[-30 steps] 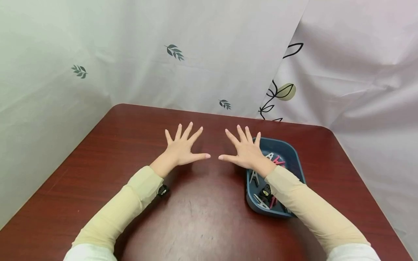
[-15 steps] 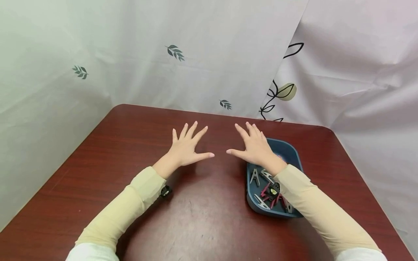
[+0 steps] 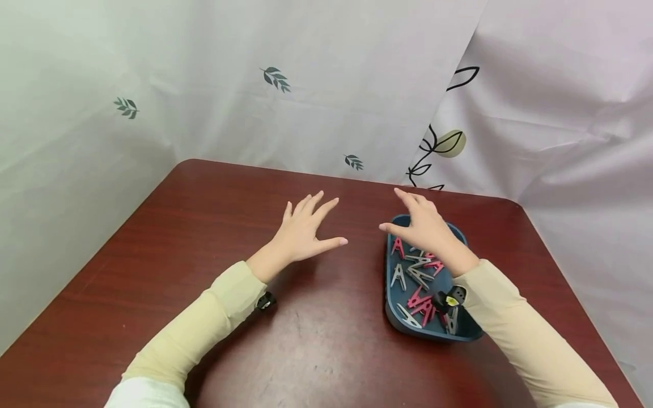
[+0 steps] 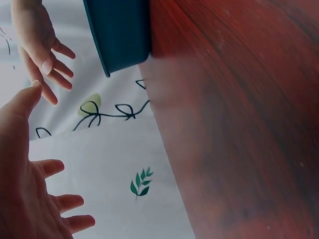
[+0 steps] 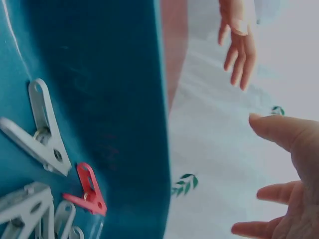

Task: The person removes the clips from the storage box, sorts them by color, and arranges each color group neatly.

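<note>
My left hand (image 3: pixel 301 232) hovers over the middle of the table, fingers spread and thumb pointing right, holding nothing. Over the far part of a blue bin (image 3: pixel 390 294), my right hand (image 3: pixel 428 226) hangs with thumb and forefinger apart and nothing between them. Several grey and pink clothespins lie loose in the bin, among them a grey clothespin (image 3: pixel 398 276) and a pink clothespin (image 3: pixel 397 247). The right wrist view looks into the bin, where a grey clothespin (image 5: pixel 47 129) lies near a red-pink clothespin (image 5: pixel 88 191). My right forearm and hand hide part of the bin.
The bin stands on the right of a dark red wooden table (image 3: pixel 214 204). A white curtain (image 3: pixel 214 85) with leaf prints hangs behind the table's far edge. Black wrist cameras sit under both cuffs, the right camera (image 3: pixel 449 299) above the bin.
Both hands have moved to the right. The right hand's fingers have drawn closer together, and more clothespins in the bin have come into view.
</note>
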Available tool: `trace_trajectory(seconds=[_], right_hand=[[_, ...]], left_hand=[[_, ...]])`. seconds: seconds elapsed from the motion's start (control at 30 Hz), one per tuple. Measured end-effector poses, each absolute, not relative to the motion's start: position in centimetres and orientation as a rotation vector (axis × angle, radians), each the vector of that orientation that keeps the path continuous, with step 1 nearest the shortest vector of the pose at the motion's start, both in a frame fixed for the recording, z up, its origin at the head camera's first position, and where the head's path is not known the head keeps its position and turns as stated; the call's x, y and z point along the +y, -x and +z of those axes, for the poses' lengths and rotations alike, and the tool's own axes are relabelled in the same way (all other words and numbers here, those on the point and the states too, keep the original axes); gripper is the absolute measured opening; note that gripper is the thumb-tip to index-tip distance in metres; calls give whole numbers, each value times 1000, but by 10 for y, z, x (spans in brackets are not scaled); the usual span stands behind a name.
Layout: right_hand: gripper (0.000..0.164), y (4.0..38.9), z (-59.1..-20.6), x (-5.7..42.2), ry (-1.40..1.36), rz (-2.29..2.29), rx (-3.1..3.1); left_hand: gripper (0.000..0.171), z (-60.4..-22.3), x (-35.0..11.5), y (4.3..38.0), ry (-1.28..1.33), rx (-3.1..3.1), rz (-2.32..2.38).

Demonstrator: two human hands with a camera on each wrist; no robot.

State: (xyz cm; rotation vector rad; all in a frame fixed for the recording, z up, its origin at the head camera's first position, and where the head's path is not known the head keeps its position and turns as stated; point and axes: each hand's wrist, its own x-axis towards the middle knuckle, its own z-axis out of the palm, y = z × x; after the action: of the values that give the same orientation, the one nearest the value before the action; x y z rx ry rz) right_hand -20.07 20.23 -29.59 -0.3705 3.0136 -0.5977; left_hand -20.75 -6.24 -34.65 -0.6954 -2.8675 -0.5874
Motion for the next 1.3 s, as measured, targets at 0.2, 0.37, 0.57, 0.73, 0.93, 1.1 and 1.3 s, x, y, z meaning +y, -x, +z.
trace_trajectory(seconds=[0.2, 0.37, 0.57, 0.73, 0.93, 1.1, 1.3], right_hand=[[84, 194, -286, 218, 316, -628, 2998], [81, 189, -280, 229, 291, -653, 2996], [80, 184, -276, 241, 217, -673, 2982], [80, 182, -277, 249, 173, -684, 2978], [79, 178, -282, 254, 101, -710, 2963], [79, 174, -285, 260, 56, -710, 2960], [78, 169, -290, 272, 21, -712, 2977]], left_hand=[[84, -341, -51, 202, 781, -2838, -654], [84, -339, -42, 198, 845, -2797, -669], [81, -334, -30, 196, 936, -2741, -691], [80, -329, -21, 195, 1045, -2755, -720], [79, -326, -10, 193, 1194, -2777, -727], [73, -325, 1, 194, 1284, -2760, -713], [67, -324, 17, 197, 1376, -2770, -653]])
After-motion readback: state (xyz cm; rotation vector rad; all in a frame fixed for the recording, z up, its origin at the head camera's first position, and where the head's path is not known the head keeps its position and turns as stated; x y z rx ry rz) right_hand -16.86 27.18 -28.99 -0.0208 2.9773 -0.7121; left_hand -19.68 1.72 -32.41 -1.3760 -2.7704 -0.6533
